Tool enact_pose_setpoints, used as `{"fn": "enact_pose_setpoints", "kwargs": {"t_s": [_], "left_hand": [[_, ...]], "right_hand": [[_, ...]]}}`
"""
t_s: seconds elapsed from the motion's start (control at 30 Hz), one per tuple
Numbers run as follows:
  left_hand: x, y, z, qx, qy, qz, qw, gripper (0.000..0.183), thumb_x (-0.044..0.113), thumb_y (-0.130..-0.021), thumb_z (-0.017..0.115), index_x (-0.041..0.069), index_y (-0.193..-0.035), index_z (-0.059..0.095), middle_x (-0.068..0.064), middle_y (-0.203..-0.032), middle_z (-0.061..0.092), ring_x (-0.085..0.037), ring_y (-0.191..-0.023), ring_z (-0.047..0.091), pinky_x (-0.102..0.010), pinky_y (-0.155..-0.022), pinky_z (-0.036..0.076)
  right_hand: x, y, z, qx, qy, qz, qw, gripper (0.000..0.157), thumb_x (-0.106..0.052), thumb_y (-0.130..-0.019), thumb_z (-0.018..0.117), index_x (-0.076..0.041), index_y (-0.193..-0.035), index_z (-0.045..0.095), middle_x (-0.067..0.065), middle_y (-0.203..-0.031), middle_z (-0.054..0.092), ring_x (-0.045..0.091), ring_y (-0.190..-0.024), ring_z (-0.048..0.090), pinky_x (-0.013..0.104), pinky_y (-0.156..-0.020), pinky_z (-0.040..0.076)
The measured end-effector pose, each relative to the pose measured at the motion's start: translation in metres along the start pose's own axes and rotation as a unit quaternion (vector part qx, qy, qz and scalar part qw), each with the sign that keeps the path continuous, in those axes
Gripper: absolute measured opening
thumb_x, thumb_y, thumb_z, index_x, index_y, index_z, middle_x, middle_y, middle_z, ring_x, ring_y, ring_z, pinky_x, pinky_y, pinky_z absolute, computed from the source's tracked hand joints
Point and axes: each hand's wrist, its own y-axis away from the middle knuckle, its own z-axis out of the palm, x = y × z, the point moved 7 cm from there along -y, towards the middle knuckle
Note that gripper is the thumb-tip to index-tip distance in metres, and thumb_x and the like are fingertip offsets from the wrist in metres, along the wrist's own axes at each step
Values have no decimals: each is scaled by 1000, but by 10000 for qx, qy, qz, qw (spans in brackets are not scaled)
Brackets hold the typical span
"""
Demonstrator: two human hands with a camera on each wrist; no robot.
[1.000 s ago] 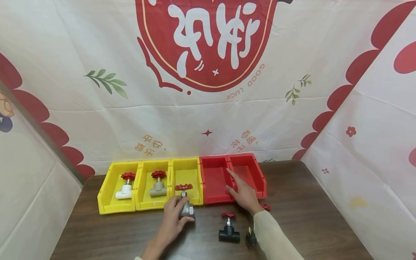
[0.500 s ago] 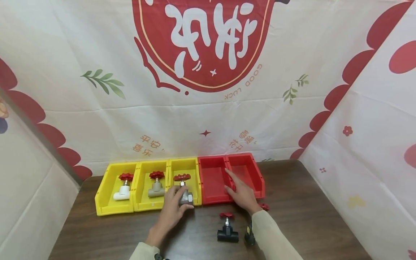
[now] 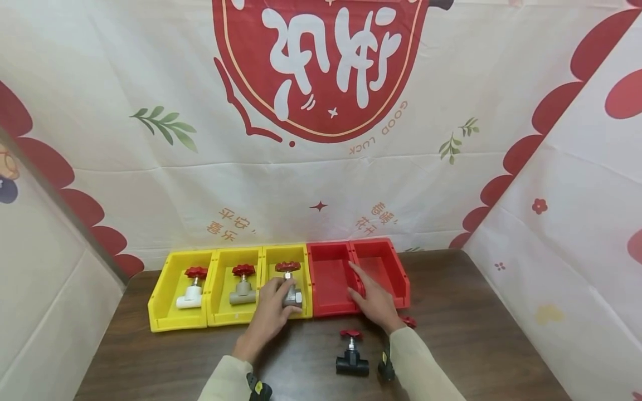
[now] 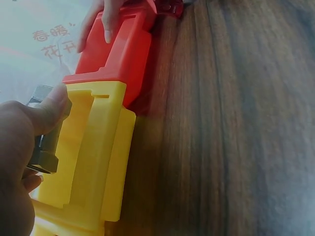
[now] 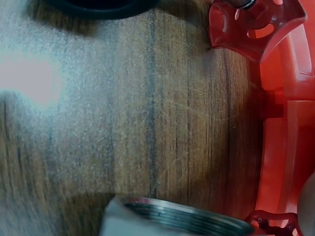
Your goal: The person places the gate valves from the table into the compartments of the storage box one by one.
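My left hand [image 3: 275, 303] grips a silver metal valve [image 3: 292, 297] with a red handwheel, just inside or over the third yellow bin [image 3: 307, 278]. In the left wrist view, thumb and fingers close round the metal valve [image 4: 48, 142] above the yellow bin [image 4: 106, 147]. My right hand [image 3: 375, 301] rests with extended fingers over the wall between the two red bins [image 3: 333, 307], holding nothing. A black valve [image 3: 352, 365] with a red handwheel stands on the table in front of the red bins. Another red handwheel [image 3: 409, 321] shows past my right sleeve; its body is hidden.
The first yellow bin [image 3: 178, 323] holds a white valve [image 3: 190, 295], the second a grey-beige valve [image 3: 243, 292]. A printed cloth [image 3: 321, 184] hangs behind the bins. In the right wrist view, a threaded metal pipe end [image 5: 187, 216] lies near the wooden table's [image 5: 147, 113] lower edge.
My left hand has carried the metal valve forward from the table before the bins to the third yellow bin. The right hand stays on the red bins.
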Motion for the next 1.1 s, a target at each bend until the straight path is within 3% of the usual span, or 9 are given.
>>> {"fn": "enact_pose_setpoints", "kwargs": {"t_s": [0.3,0.6,0.93,1.1], "left_hand": [[-8,-14,4,-5,-307,5,9995,58,20,-68,86,10,-120,61,-13,-105,53,-32,-96,50,-48,-86,40],[-15,-21,10,-552,-802,-704,9928,59,28,-72,84,15,-124,60,-13,-113,56,-33,-106,49,-48,-94,37],[-13,-25,19,-798,-1660,-534,9814,55,32,-75,82,10,-121,62,-16,-108,61,-33,-101,56,-49,-93,41],[-15,-26,23,-836,-1791,-582,9785,56,36,-73,82,11,-120,62,-16,-107,62,-34,-103,56,-49,-93,41]], "right_hand": [[0,0,-1,41,-53,-29,10000,83,-38,-81,75,-50,-146,24,-8,-143,42,26,-122,46,63,-92,39],[0,1,-1,39,-96,4,9999,84,-38,-80,76,-52,-145,25,-7,-142,43,25,-121,47,62,-91,41],[-1,1,-1,14,-56,23,10000,85,-38,-80,76,-51,-146,24,-7,-143,43,26,-122,47,62,-91,40],[-1,0,-1,12,-22,42,10000,86,-38,-80,76,-55,-144,22,-8,-143,43,25,-122,48,61,-92,41]]}}
